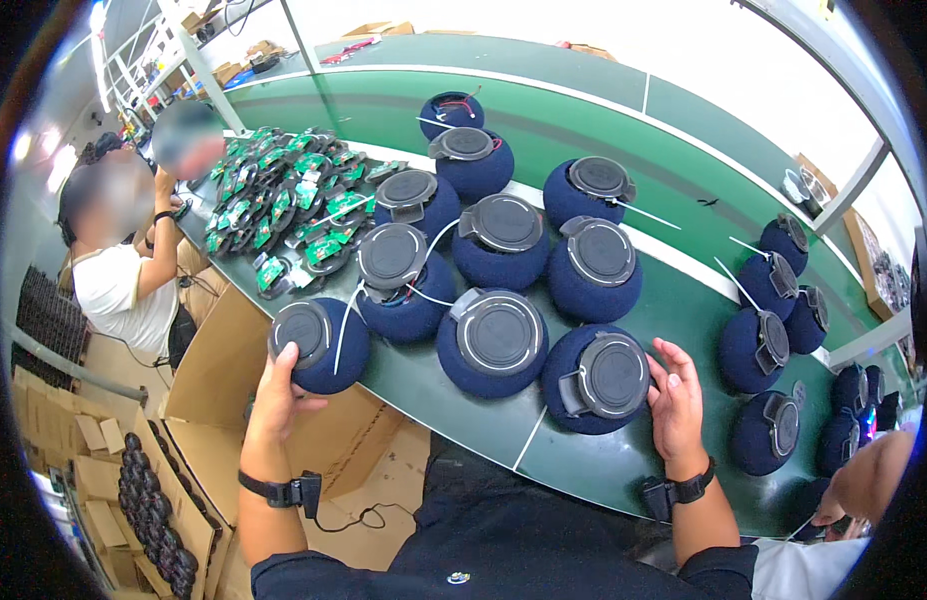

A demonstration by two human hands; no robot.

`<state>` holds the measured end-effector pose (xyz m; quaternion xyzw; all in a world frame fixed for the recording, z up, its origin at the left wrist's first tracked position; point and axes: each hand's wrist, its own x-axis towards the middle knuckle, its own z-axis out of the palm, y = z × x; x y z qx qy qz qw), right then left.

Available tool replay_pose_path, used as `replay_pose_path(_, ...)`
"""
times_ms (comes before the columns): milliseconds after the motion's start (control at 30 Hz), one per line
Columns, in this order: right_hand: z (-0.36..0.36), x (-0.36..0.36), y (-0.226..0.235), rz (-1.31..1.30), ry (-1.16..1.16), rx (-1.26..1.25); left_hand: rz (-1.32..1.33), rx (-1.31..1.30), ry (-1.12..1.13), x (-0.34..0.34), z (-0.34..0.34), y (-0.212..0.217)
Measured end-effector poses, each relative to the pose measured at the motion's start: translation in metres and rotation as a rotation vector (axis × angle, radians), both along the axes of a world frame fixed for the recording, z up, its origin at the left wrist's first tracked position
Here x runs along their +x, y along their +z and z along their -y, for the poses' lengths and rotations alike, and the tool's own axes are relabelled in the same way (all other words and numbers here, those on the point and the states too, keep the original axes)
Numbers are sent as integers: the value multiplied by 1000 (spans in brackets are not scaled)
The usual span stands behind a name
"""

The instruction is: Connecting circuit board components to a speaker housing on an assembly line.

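Several navy fabric-covered round speakers with black disc-shaped caps stand in a cluster before me. At the cluster's left end, my left hand (276, 400) holds the edge of one speaker (345, 350), thumb against its cap and fingers by its lower side. A white strip hangs down that speaker's side. My right hand (675, 405) is open, fingers slightly curled and apart, beside the front right speaker (573, 405); I cannot tell if they touch. Between these two stands another capped speaker (463, 372). The speaker behind (408, 320) has its cap raised a little, with wire showing.
A heap of black parts with green circuit boards (293, 200) lies at the back left of the green table (463, 425). More speakers (753, 350) stand at right, near another person's hand (833, 505). A cardboard box (223, 370) stands at left; a co-worker (128, 280) sits beyond.
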<state>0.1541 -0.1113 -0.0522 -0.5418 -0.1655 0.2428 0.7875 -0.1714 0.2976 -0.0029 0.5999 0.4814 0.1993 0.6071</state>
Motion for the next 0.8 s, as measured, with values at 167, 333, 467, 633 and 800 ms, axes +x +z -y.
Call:
replay_pose_path(167, 5, 1, -1, 38, -33, -15, 131, -145, 8, 15, 4, -11)
replay_pose_path(333, 3, -1, 4, 31, -54, 10, 388, -141, 63, -16, 18, -17)
replay_pose_path(467, 15, -18, 44, 522, -171, 111, 602, 13, -2, -37, 37, -6)
replay_pose_path(633, 13, -85, 86, 345, 324, 190, 515, -106, -435, 46, 124, 72)
replay_pose_path(800, 14, -104, 77, 407, 558, -121, 345, 137, -1167, 86, 165, 69)
